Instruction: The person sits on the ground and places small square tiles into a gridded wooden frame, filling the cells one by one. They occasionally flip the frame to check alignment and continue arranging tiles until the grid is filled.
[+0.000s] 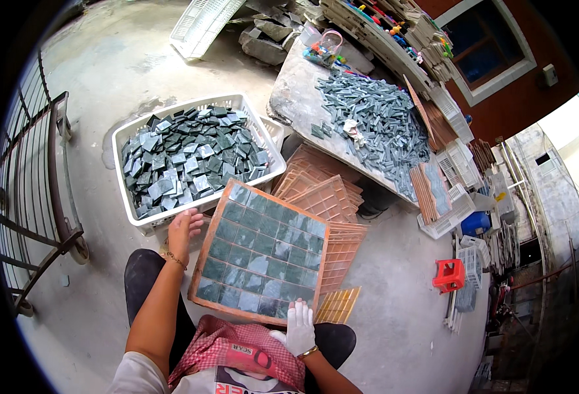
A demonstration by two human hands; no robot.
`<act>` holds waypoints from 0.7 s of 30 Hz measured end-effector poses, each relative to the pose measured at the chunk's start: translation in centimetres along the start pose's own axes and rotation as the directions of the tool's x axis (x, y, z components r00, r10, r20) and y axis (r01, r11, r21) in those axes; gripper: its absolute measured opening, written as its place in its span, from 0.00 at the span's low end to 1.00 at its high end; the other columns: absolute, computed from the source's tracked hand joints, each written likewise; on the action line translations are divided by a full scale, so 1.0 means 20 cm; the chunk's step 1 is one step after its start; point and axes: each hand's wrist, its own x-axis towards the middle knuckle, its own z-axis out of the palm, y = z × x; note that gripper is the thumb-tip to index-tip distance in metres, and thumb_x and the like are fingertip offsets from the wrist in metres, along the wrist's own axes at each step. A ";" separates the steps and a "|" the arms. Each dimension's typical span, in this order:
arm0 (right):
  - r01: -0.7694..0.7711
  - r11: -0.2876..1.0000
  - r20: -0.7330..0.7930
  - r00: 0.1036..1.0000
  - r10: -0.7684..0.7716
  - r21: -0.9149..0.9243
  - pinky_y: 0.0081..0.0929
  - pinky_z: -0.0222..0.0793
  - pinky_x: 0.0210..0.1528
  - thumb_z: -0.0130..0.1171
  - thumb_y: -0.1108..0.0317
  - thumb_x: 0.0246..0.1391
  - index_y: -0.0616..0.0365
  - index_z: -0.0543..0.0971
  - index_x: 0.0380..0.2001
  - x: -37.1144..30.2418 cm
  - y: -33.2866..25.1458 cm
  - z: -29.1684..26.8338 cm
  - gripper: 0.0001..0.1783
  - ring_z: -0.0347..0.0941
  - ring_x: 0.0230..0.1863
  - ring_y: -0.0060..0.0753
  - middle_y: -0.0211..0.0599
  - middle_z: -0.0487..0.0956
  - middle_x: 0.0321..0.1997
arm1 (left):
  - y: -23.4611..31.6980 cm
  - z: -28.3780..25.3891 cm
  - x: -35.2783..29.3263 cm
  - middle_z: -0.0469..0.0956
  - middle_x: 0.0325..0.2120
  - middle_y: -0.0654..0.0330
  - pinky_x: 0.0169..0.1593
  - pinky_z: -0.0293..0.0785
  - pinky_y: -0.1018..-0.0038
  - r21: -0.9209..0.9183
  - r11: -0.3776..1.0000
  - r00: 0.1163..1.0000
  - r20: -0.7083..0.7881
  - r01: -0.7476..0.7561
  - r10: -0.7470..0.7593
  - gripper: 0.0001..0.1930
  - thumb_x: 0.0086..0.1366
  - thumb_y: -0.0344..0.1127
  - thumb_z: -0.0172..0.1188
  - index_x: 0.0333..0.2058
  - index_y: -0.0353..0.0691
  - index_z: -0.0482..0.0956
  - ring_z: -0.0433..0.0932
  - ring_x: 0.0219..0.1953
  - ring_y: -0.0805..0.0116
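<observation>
A square tray (193, 289) with an orange-brown rim rests tilted by my lap, its grid filled with square dark-green stone tiles (258, 264). My right hand (300, 329), in a white glove, lies with fingers stretched flat over the tray's near edge and the tiles there. Bare and with a bracelet at the wrist, my left hand (183, 231) hovers between the tray's left edge and a white plastic basket (126, 197). Its fingers are loosely bent and apart, with nothing visible in them. Loose square tiles (191, 157) fill that basket.
Empty grid trays (325, 200) are stacked beyond the tray, with a yellow one (338, 305) nearby. A stone slab table (302, 92) bears a heap of narrow stone strips (375, 118). A metal cart (56, 177) stands left; a red stool (448, 274) stands right.
</observation>
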 end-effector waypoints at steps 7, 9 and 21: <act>-0.050 0.960 -0.064 0.995 0.070 0.277 0.43 0.54 0.58 0.61 0.51 0.41 0.67 0.62 0.53 -0.15 -0.08 0.01 0.41 0.56 0.58 0.58 0.60 0.58 0.58 | -0.16 -0.05 0.02 0.76 0.39 0.55 0.47 0.68 0.75 0.403 0.899 0.985 0.099 -0.171 0.143 0.19 0.60 0.39 0.51 0.45 0.31 0.72 0.74 0.43 0.66; -0.150 0.849 -0.130 0.960 0.247 0.507 0.39 0.60 0.55 0.62 0.59 0.41 0.66 0.64 0.51 -0.18 -0.02 0.02 0.35 0.60 0.56 0.57 0.58 0.61 0.57 | -0.17 -0.04 -0.02 0.75 0.41 0.52 0.49 0.67 0.74 0.460 0.866 0.978 0.154 -0.197 0.140 0.19 0.59 0.37 0.52 0.45 0.29 0.71 0.73 0.45 0.64; 0.236 0.942 -0.127 0.969 -0.211 0.238 0.46 0.48 0.61 0.58 0.49 0.43 0.68 0.60 0.55 0.15 -0.27 0.00 0.42 0.54 0.61 0.54 0.56 0.60 0.58 | -0.11 0.04 -0.38 0.54 0.59 0.52 0.60 0.52 0.57 0.857 0.030 0.846 0.501 -0.514 0.180 0.32 0.55 0.34 0.55 0.58 0.37 0.55 0.53 0.61 0.53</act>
